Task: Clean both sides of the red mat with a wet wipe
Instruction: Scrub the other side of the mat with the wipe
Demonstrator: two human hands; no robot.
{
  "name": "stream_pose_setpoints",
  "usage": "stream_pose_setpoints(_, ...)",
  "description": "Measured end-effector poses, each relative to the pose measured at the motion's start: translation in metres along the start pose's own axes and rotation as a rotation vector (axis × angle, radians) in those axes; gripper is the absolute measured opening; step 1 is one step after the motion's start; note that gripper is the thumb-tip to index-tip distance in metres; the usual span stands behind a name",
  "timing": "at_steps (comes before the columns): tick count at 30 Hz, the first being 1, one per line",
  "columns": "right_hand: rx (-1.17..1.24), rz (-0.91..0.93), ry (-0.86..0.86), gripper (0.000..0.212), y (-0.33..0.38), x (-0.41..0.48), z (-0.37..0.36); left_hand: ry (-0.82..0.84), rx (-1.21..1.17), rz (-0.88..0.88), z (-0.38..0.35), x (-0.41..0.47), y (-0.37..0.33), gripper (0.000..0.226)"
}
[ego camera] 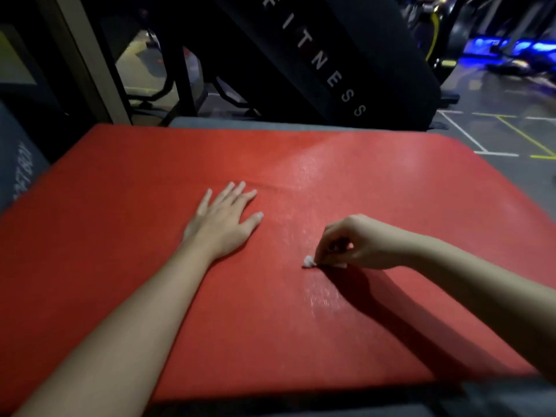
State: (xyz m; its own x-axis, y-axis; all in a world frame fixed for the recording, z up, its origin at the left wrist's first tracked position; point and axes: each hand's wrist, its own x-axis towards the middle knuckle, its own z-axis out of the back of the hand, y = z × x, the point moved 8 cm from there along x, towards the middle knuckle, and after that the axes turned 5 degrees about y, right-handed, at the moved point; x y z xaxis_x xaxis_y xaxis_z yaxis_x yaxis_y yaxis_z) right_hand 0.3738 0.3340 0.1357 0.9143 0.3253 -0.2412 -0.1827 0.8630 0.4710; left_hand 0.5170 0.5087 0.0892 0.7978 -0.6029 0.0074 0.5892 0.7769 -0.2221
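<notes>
Wet wipe pinched at right fingers, touching mat

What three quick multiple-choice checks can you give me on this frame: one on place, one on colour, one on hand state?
1. Where is the wet wipe?
A) on the grey floor
B) pinched by the right hand, against the red mat
C) draped over the black machine

2. What colour is the wet wipe?
A) white
B) blue
C) yellow

3. How is the left hand placed?
A) flat on the red mat, fingers straight
B) curled into a fist
C) gripping the mat's edge

Answers:
1. B, the curled fingertips press it onto the mat.
2. A, a small white wad shows at the fingertips.
3. A, it lies palm down with the fingers spread.
</notes>
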Motion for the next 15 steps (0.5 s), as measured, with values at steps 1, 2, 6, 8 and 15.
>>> stream_pose_setpoints(1, -0.023, 0.01, -0.051, 0.012, 0.001, -0.001, 0.001, 0.004, -0.004, 0.0, 0.0, 0.0, 0.0, 0.062)
stream_pose_setpoints(2, -0.054, 0.011, -0.147, 0.012, 0.0, 0.0, 0.006, 0.006, -0.002, 0.002, 0.0, 0.0, 0.0, 0.063)
stream_pose_setpoints(6, -0.027, -0.065, -0.364, 0.007, -0.002, -0.006, 0.006, 0.025, 0.006, 0.009, 0.002, -0.004, -0.002, 0.066)
stream_pose_setpoints(8, -0.001, -0.019, -0.284, 0.012, 0.012, -0.027, -0.009, 0.018, 0.002, 0.012, 0.003, -0.006, -0.002, 0.066)
stream_pose_setpoints(15, 0.051, 0.026, -0.169, 0.01, 0.034, -0.067, -0.037, -0.089, -0.017, -0.001, 0.012, -0.012, -0.004, 0.062)
